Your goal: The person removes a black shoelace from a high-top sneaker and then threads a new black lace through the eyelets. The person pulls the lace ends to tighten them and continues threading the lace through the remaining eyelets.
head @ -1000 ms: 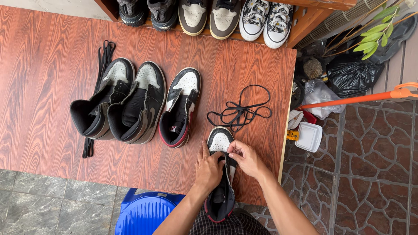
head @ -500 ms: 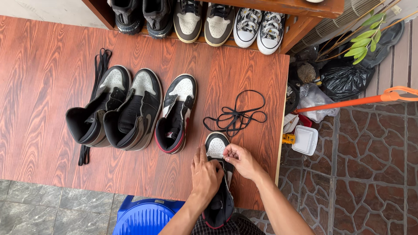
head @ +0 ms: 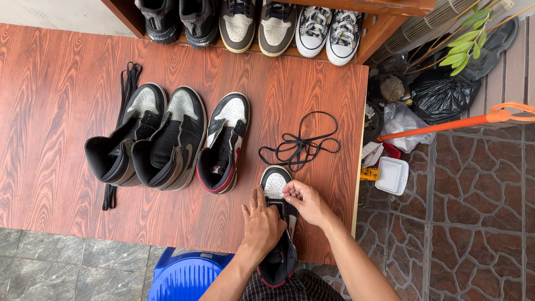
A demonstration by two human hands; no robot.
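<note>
A black, white and red high-top sneaker (head: 275, 181) lies toe-away at the near edge of a red wood-grain table (head: 50, 83). My left hand (head: 262, 223) rests flat over its tongue and lace area. My right hand (head: 304, 202) pinches at the eyelets near the toe, fingers closed on the shoe's upper edge. A loose black shoelace (head: 301, 144) lies coiled just beyond the toe. Its matching sneaker (head: 224, 142) lies to the left without laces.
Two black-and-grey high-tops (head: 147, 136) lie further left, with black laces (head: 125, 89) beside them. More shoes stand on a wooden shelf (head: 384, 6) at the back. A blue plastic stool (head: 186, 276) is below. Bags, a white container (head: 393, 174) and an orange handle (head: 446, 125) sit right.
The view has shifted slightly down. My hands have stayed on the sneaker, with the left hand sliding forward over the tongue.
</note>
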